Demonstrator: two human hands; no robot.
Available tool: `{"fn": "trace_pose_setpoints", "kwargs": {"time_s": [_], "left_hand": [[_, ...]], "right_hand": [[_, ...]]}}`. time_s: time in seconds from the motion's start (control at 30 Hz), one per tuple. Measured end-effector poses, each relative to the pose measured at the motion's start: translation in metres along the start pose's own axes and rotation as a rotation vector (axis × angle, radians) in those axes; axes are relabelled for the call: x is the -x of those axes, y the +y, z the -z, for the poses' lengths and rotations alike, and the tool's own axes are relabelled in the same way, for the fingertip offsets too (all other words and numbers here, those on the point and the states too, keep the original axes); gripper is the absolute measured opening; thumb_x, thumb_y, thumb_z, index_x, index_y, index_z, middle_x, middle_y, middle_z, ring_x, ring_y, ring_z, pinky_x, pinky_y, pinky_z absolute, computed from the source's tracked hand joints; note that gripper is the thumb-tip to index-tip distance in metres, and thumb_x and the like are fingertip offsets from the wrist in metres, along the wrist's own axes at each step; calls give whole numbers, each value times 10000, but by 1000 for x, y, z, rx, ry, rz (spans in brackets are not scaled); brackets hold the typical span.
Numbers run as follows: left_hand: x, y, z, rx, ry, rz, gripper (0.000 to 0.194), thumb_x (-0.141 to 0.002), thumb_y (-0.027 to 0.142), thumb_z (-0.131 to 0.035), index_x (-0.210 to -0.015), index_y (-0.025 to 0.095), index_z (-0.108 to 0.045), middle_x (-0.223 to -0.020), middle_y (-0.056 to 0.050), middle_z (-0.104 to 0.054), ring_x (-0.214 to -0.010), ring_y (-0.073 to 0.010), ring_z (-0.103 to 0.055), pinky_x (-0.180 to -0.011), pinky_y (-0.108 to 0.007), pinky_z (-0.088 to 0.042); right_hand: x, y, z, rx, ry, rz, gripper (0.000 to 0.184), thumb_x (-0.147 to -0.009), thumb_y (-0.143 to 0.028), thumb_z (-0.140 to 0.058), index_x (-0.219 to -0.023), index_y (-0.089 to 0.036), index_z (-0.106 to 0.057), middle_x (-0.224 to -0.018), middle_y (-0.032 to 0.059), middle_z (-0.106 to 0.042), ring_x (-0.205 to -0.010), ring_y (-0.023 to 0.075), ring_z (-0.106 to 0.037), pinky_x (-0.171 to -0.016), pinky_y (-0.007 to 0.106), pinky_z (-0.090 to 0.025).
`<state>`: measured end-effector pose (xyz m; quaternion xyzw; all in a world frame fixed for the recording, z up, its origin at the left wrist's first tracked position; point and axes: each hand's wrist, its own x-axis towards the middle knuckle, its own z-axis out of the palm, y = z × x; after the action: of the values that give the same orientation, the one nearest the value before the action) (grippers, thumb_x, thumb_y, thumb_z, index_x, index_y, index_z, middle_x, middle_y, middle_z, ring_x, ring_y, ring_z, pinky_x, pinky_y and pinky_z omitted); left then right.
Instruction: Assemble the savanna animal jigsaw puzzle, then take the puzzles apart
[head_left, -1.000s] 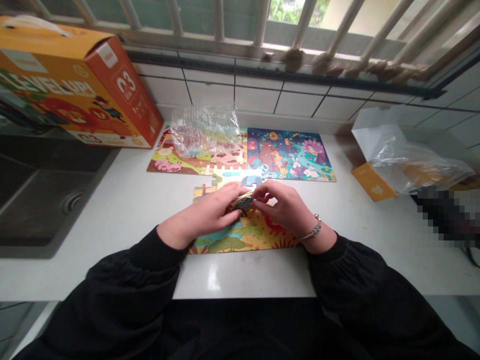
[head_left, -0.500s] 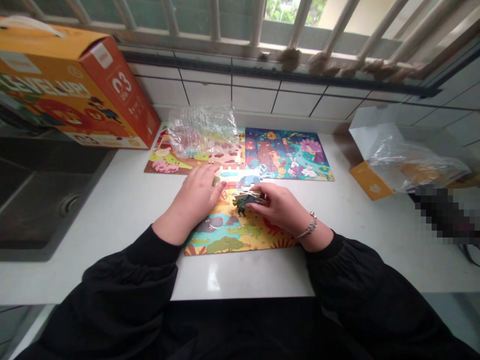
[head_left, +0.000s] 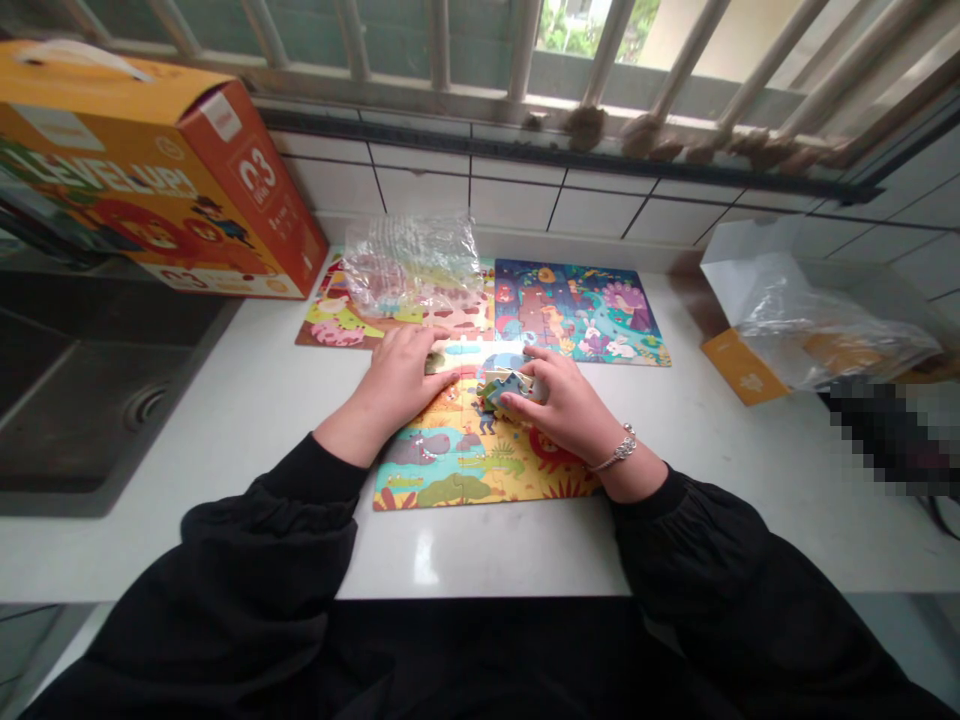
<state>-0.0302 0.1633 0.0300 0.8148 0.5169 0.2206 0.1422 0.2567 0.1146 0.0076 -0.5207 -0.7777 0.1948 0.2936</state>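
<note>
A yellow savanna jigsaw puzzle (head_left: 442,488) lies on the counter in front of me, with a hippo in blue water and a red lion on it. My left hand (head_left: 405,385) lies on its upper left edge, fingers extended and thumb apart, holding nothing. Over the middle of the picture, my right hand (head_left: 562,405) grips a small stack of puzzle pieces (head_left: 504,388) between thumb and fingers. A blue and green piece shows in the stack; the others are mostly hidden. A bracelet circles the right wrist.
Behind are a farm puzzle (head_left: 337,330) under clear plastic wrap (head_left: 412,262) and a dark blue forest puzzle (head_left: 619,305). An orange box (head_left: 247,200) stands by the sink (head_left: 67,410) at left. An opened box (head_left: 746,365) with plastic sits at right. White counter (head_left: 480,555) extends below.
The stack in my right hand has tilted, and a light blue face shows where dark green showed before. My right fingers have spread a little. The left hand stays at the puzzle's edge.
</note>
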Motion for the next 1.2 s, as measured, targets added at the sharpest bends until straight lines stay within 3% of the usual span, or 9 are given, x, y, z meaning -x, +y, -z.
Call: {"fn": "trace_pose_setpoints", "kwargs": {"time_s": [0.17,0.33,0.53,0.67,0.73,0.83,0.93,1.03,1.2], "left_hand": [[0,3,5,164,46,-30,444,-951,323,-872,-1351,243,-697,-1364,-114,-637,-1329,-309,-619,-1199,-494,-504],[5,12,11,229,62,-55,335,-968,191,-787,-1289,239,-705,-1316,-79,-670,-1269,-267,-651,-1152,-483,-553],[7,11,9,542,56,48,361,-950,262,-807,-1292,229,-696,-1435,-108,-721,-1304,-281,-713,-1123,-491,-601],[10,12,6,792,-49,128,436,-934,320,-832,-1324,212,-670,-1377,-127,-781,-1259,-283,-767,-1068,-470,-644],[11,13,6,789,-56,152,419,-929,343,-839,-1297,209,-692,-1348,-123,-798,-1243,-288,-774,-1064,-473,-647],[12,12,5,700,-14,183,355,-922,389,-845,-1209,204,-749,-1298,-111,-808,-1192,-296,-776,-1019,-466,-653],[12,11,6,720,-8,230,348,-913,415,-856,-1175,204,-768,-1237,-95,-817,-1099,-281,-786,-920,-421,-662],[13,12,8,734,-41,249,322,-902,411,-875,-1134,205,-788,-1156,-68,-827,-1000,-245,-781,-855,-372,-649],[16,17,15,783,-49,263,309,-887,431,-901,-1092,215,-816,-1047,-56,-836,-863,-219,-761,-700,-318,-608]], "right_hand": [[-2,-3,2,-102,19,-18,263,-963,-415,-863,-1097,-241,-718,-1482,190,-682,-1437,360,-629,-1208,604,-502],[-7,-8,7,-243,61,22,165,-945,-273,-851,-1012,-246,-703,-1268,125,-714,-1298,300,-678,-1137,530,-560],[-6,-15,9,-332,142,-13,221,-939,-370,-870,-1037,-258,-706,-1314,125,-704,-1323,315,-666,-1047,513,-620],[-3,-16,7,-427,75,-98,294,-939,-431,-872,-1043,-264,-654,-1089,54,-773,-1000,252,-759,-881,445,-651],[-3,-15,5,-481,68,-134,355,-932,-444,-875,-1097,-273,-612,-1004,26,-766,-907,230,-763,-818,415,-651],[-3,-14,4,-603,82,-147,477,-929,-428,-871,-1264,-276,-567,-1107,58,-789,-1023,258,-803,-846,418,-673],[-5,-14,6,-551,88,-137,511,-949,-413,-852,-1366,-255,-602,-1205,98,-795,-1097,280,-806,-927,462,-675],[-5,-15,10,-479,73,-123,402,-978,-427,-826,-1310,-250,-685,-1204,93,-805,-1065,273,-800,-951,478,-666],[-5,-16,12,-612,71,-133,384,-968,-496,-840,-1217,-237,-704,-1144,70,-800,-1010,241,-785,-918,429,-667]]}}
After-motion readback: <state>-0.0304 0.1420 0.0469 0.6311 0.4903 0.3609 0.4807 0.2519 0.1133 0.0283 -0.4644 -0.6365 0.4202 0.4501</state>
